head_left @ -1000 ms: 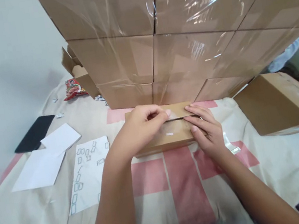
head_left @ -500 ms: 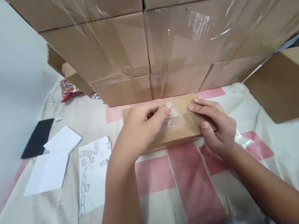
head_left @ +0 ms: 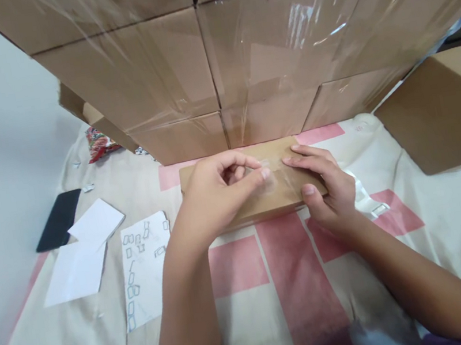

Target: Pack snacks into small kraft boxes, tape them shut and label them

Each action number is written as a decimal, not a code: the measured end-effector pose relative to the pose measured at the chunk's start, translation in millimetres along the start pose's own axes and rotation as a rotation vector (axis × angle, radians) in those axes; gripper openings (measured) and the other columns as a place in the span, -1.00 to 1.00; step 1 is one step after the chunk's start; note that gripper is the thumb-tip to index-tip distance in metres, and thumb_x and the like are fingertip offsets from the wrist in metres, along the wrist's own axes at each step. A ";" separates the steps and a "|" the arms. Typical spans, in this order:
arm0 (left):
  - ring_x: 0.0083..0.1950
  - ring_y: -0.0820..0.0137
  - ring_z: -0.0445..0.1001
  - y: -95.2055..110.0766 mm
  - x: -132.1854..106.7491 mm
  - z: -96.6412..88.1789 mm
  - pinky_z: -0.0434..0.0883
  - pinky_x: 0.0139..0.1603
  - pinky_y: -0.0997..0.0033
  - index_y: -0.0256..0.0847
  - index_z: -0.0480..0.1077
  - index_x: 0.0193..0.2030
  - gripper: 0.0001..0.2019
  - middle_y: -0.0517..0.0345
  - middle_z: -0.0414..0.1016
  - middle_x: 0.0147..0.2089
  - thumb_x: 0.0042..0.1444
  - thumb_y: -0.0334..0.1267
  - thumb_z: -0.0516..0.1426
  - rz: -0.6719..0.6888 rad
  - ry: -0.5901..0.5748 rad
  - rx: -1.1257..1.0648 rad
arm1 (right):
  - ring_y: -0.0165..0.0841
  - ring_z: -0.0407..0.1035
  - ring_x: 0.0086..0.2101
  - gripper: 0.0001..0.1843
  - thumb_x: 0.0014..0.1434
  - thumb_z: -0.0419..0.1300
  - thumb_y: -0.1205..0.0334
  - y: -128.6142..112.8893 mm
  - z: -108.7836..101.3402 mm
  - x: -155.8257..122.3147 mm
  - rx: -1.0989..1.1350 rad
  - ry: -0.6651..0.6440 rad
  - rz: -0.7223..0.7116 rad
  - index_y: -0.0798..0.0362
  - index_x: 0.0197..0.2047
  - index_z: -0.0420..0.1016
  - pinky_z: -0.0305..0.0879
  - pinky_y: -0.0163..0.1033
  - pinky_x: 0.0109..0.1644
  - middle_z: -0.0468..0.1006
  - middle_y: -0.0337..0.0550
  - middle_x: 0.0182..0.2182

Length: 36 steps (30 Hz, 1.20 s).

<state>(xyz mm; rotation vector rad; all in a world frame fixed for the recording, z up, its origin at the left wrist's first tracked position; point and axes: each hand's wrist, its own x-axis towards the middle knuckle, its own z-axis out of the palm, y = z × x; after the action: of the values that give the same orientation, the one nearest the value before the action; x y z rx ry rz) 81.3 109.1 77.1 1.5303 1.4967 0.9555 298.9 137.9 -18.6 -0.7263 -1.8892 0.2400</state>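
A small closed cardboard box lies flat on the patterned cloth. Over its top, my left hand has thumb and forefinger pinched together at a blurred strip of clear tape. My right hand grips the box's right end, with fingers on the top face and the thumb at the near edge. The left hand and its wrist hide the left part of the box.
Large cartons wrapped in clear film stand stacked right behind the box. Another carton sits at the right. On the left lie a dark flat phone-like object, white papers, a sheet with drawn rectangles and a red packet.
My left thumb and forefinger have shifted slightly over the tape, and the fingers behind them now show. The right hand keeps its grip on the box. The whole view has tilted a little.
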 end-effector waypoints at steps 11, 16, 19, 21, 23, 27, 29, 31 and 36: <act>0.06 0.12 0.39 -7.0 1.2 15.1 0.29 0.20 0.01 -0.08 0.42 0.09 -0.54 0.07 0.40 -0.04 0.08 0.00 0.30 0.096 0.132 0.605 | -0.02 0.39 0.21 -0.61 0.32 0.13 0.23 0.7 0.5 -1.6 0.017 0.001 -0.005 -0.02 0.20 0.44 0.35 0.24 0.27 0.62 -0.01 0.03; 0.25 -0.10 0.24 -8.1 2.6 18.6 0.17 0.28 -0.20 -0.02 0.42 0.04 -0.57 -0.04 0.31 0.11 0.14 0.16 0.21 0.005 0.264 0.790 | 0.01 0.39 0.20 -0.62 0.31 0.15 0.22 -0.9 1.3 -0.6 0.016 0.011 -0.035 0.00 0.18 0.45 0.37 0.26 0.24 0.62 0.00 0.01; 0.23 -0.15 0.25 -11.8 5.4 25.0 0.16 0.26 -0.26 -0.03 0.42 -0.02 -0.62 -0.09 0.34 0.08 0.17 0.16 0.18 0.003 0.317 0.826 | 0.01 0.38 0.21 -0.63 0.32 0.13 0.23 -2.2 2.2 -0.6 0.025 0.002 -0.034 -0.01 0.18 0.45 0.36 0.27 0.25 0.62 0.00 0.01; 0.22 -0.16 0.27 -14.0 8.1 29.6 0.16 0.25 -0.28 -0.06 0.42 -0.07 -0.67 -0.11 0.37 0.06 0.21 0.12 0.16 0.022 0.356 0.834 | 0.00 0.38 0.21 -0.64 0.32 0.13 0.24 -2.8 3.1 -1.1 0.036 0.003 -0.023 0.00 0.17 0.45 0.34 0.27 0.27 0.61 0.01 0.01; 0.21 -0.15 0.29 -12.5 8.7 30.0 0.18 0.24 -0.27 -0.08 0.43 -0.11 -0.75 -0.10 0.39 0.05 0.25 0.02 0.15 0.049 0.424 0.840 | -0.01 0.38 0.20 -0.65 0.32 0.13 0.25 -2.9 4.1 -1.9 0.045 0.016 -0.016 0.00 0.16 0.45 0.34 0.27 0.27 0.61 0.01 0.00; 0.15 0.02 0.42 2.0 -12.2 -0.3 0.29 0.22 -0.12 -0.12 0.43 -0.12 -0.85 0.04 0.46 0.01 0.24 -0.14 0.17 0.115 0.690 0.821 | -0.01 0.39 0.19 -0.67 0.32 0.12 0.24 -1.9 5.9 -2.8 0.028 0.055 -0.028 -0.02 0.13 0.45 0.34 0.28 0.26 0.61 -0.01 -0.01; 0.06 0.15 0.50 3.1 -39.5 -29.8 0.38 0.14 -0.01 -0.09 0.43 -0.07 -0.83 0.17 0.50 -0.03 0.24 -0.15 0.15 0.143 0.833 0.788 | -0.01 0.38 0.19 -0.67 0.32 0.11 0.25 -2.6 6.2 -2.6 0.021 0.058 -0.019 -0.02 0.14 0.44 0.33 0.28 0.26 0.60 0.00 0.00; 0.02 0.19 0.52 -10.4 -76.5 -59.9 0.43 0.04 0.07 -0.04 0.44 -0.06 -0.84 0.24 0.52 -0.04 0.26 -0.17 0.10 0.103 0.976 0.808 | -0.01 0.38 0.19 -0.67 0.31 0.12 0.26 -5.9 5.4 -2.9 0.006 0.084 -0.019 -0.03 0.13 0.42 0.32 0.27 0.26 0.59 -0.01 0.02; -0.22 0.30 0.51 -99.1 -170.3 -101.6 0.42 -0.26 0.30 -0.11 0.50 -0.26 -0.87 0.22 0.53 -0.26 0.11 -0.16 0.18 -0.175 0.933 0.757 | -0.11 0.43 0.08 -0.88 0.27 0.17 0.26 -34.6 3.6 -11.8 -0.009 0.200 -0.355 -0.13 -0.13 0.45 0.30 0.18 0.17 0.62 -0.18 -0.11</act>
<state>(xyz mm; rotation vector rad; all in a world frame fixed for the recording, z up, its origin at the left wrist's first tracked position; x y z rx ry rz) -56.5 -58.0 30.1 1.4300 2.8544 1.1300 285.9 104.0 -12.7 -0.3929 -1.7910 -0.0641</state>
